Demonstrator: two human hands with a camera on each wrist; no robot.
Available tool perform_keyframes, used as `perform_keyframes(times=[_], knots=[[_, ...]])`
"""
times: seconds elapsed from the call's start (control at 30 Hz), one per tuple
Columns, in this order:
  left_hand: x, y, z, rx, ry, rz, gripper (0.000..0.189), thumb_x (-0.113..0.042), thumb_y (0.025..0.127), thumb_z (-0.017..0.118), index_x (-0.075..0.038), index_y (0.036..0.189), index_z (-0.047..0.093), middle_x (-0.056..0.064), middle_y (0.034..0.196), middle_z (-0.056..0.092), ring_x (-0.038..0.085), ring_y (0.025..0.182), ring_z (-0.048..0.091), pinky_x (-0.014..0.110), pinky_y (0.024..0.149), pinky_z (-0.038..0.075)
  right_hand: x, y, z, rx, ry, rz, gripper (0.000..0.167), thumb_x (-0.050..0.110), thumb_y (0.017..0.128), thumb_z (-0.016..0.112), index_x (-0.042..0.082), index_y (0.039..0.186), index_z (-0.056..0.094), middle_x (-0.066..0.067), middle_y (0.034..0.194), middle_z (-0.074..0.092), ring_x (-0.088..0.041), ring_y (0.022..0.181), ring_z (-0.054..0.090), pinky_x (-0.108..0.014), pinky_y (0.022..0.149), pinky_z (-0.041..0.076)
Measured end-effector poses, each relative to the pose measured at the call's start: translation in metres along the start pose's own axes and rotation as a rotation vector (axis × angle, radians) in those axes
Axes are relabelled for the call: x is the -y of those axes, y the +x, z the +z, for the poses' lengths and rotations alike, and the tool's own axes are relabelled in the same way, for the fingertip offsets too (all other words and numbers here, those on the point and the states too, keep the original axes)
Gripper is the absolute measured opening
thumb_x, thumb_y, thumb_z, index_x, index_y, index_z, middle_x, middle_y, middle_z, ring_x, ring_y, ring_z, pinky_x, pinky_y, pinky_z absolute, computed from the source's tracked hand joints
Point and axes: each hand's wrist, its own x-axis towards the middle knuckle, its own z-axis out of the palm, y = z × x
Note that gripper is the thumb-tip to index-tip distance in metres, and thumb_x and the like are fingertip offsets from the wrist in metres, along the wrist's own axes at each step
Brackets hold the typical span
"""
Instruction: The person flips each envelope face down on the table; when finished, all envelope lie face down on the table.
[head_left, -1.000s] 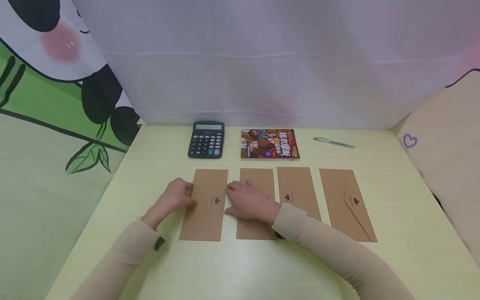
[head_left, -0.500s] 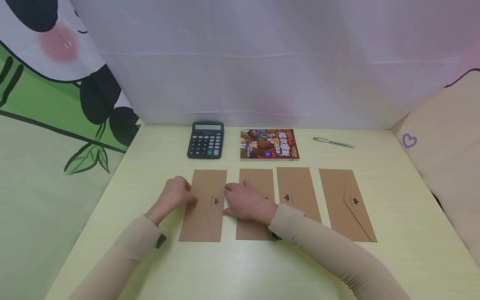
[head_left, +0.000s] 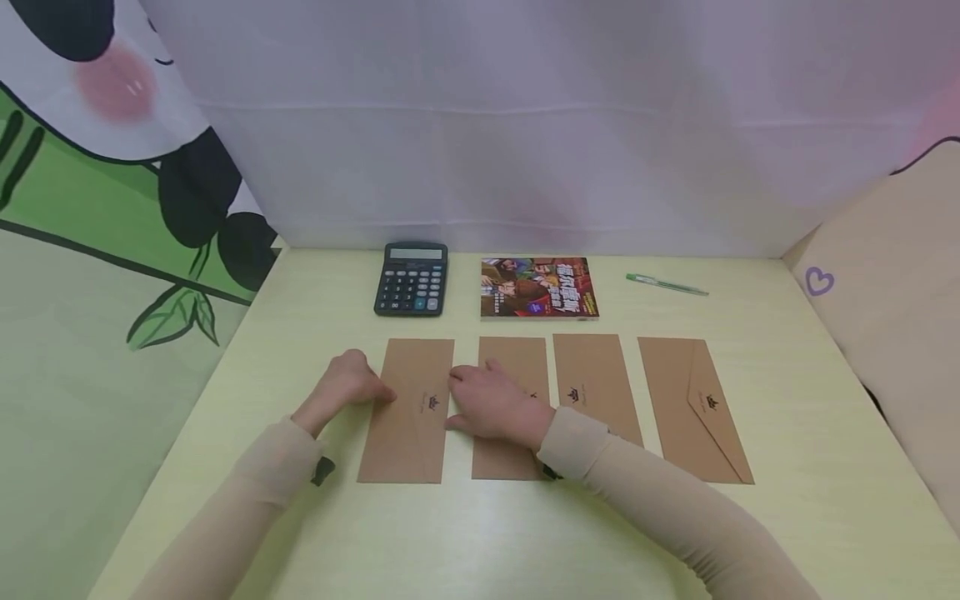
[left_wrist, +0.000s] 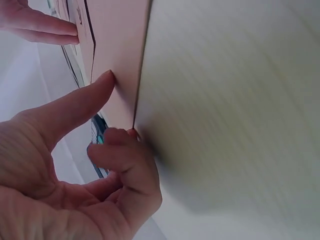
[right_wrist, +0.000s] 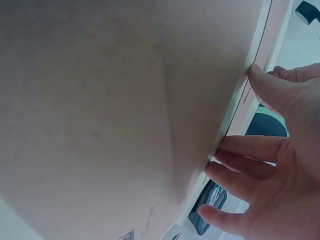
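On the table, the leftmost brown envelope [head_left: 405, 437] lies flat between both hands. My left hand [head_left: 341, 392] is at its left edge. In the left wrist view, the thumb [left_wrist: 107, 82] presses on the envelope's top while the curled fingers [left_wrist: 130, 165] meet its edge. My right hand [head_left: 495, 404] reaches over the second envelope [head_left: 517, 350], its fingers stretched out. Those fingertips [right_wrist: 227, 142] and the thumb sit at the leftmost envelope's right edge. Part of the second envelope is hidden by the right hand and sleeve.
A third envelope [head_left: 592, 367], partly under the right sleeve, and a fourth envelope [head_left: 686, 417] continue the row rightward. Behind them lie a black calculator [head_left: 411, 279], a colourful book [head_left: 538, 287] and a green pen [head_left: 666, 284]. A white curtain [head_left: 480, 150] hangs at the table's back.
The left hand's fingers have drawn closer to the thumb at the envelope's left edge, and its wrist has shifted slightly. The right hand and the envelopes have barely moved.
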Motion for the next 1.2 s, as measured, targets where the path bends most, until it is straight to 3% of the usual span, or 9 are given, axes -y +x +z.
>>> perform_keyframes(times=[0.37,0.63,0.73,0.9,1.07,1.2], knots=[[0.004,-0.001,-0.002,0.013,-0.051,-0.025,0.05,-0.027,0.07,0.083,0.006,0.097,0.057,0.015,0.091,0.056,0.027,0.082,0.05,0.035,0.067,0.042,-0.001,0.002,-0.004,-0.007,0.034,-0.007,0.067,0.056,0.083,0.066,0.004,0.125,0.06,-0.007,0.131,0.055,-0.021,0.115,0.053,-0.044,0.094,0.038],[0.007,0.0,-0.005,0.011,-0.1,0.001,0.024,-0.023,0.074,0.079,-0.005,0.068,0.065,0.003,0.064,0.056,0.018,0.062,0.046,0.03,0.057,0.036,-0.001,0.0,-0.008,-0.009,0.072,-0.004,0.062,0.053,0.083,0.068,0.004,0.121,0.062,-0.007,0.127,0.057,-0.021,0.107,0.057,-0.041,0.089,0.044],[0.011,0.0,-0.008,0.015,-0.147,0.017,0.018,-0.019,0.078,0.076,-0.003,0.075,0.069,0.002,0.066,0.059,0.017,0.063,0.05,0.029,0.058,0.039,-0.001,0.0,-0.007,-0.006,0.068,0.0,0.064,0.054,0.083,0.067,0.004,0.122,0.062,-0.007,0.128,0.057,-0.022,0.108,0.057,-0.042,0.09,0.043],[0.021,-0.003,-0.01,0.033,-0.282,0.061,0.02,-0.009,0.083,0.071,0.004,0.098,0.068,0.009,0.082,0.068,0.02,0.074,0.062,0.033,0.068,0.05,0.0,0.001,-0.006,0.011,0.077,0.007,0.066,0.054,0.084,0.066,0.004,0.126,0.06,-0.006,0.133,0.054,-0.022,0.115,0.054,-0.043,0.093,0.042],[0.027,-0.01,-0.012,0.077,-0.482,0.121,0.02,0.003,0.084,0.065,0.011,0.103,0.064,0.014,0.084,0.068,0.025,0.075,0.067,0.036,0.071,0.054,-0.003,0.003,-0.005,0.025,0.105,0.0,0.062,0.05,0.083,0.068,0.006,0.127,0.06,-0.006,0.135,0.053,-0.022,0.114,0.055,-0.041,0.094,0.042],[0.027,-0.014,-0.013,0.091,-0.584,0.148,0.021,0.005,0.086,0.063,0.012,0.105,0.06,0.015,0.084,0.068,0.024,0.074,0.067,0.037,0.071,0.054,-0.006,0.005,-0.005,0.03,0.139,-0.006,0.059,0.049,0.083,0.07,0.008,0.124,0.062,-0.005,0.133,0.054,-0.022,0.113,0.055,-0.039,0.094,0.042]])
